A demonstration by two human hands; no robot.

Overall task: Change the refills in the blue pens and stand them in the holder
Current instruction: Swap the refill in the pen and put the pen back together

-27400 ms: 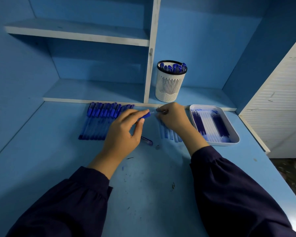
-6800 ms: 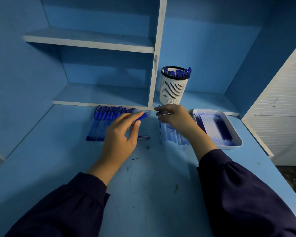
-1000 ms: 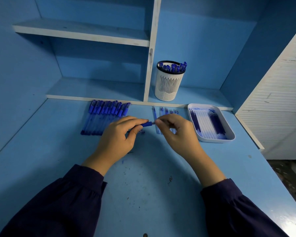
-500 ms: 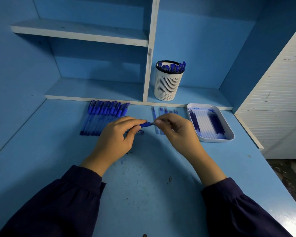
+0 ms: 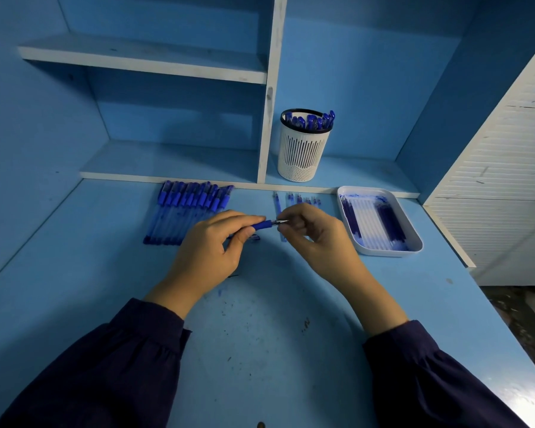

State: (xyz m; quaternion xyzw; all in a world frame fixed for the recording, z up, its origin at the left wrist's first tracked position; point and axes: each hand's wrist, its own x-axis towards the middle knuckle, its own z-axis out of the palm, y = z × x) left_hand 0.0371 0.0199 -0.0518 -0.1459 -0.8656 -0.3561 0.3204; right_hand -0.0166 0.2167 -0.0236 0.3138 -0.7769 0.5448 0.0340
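The left hand (image 5: 210, 251) is curled round the pen (image 5: 262, 225), thumb and forefinger closed on its dark blue grip section. The right hand (image 5: 318, 239) pinches the metal tip where it pokes out toward it. The pen lies level between the two hands, just above the desk (image 5: 260, 335).

Over the last second almost nothing has shifted: same hold, same spot, the fingertips perhaps a shade closer on the tip. Some seconds ago both hands were farther out, over the loose refills (image 5: 303, 199). They have since drawn in with the pen, so this looks like the closing-up of one pen, a refill in and the tip being turned home. It is not yet in the holder (image 5: 303, 156), which stands beyond the grip and a little right, with pen tops showing at its rim.

The barrel is hidden in the left palm. Whether the tip is being tightened or loosened cannot be told, nor whether the refill inside is new. A small part (image 5: 255, 238) under the left fingers is too dim to name. Left of the grip lies a row of pens (image 5: 189, 211). The tray (image 5: 386, 252), well to the right, holds thin pieces too blurred to sort.
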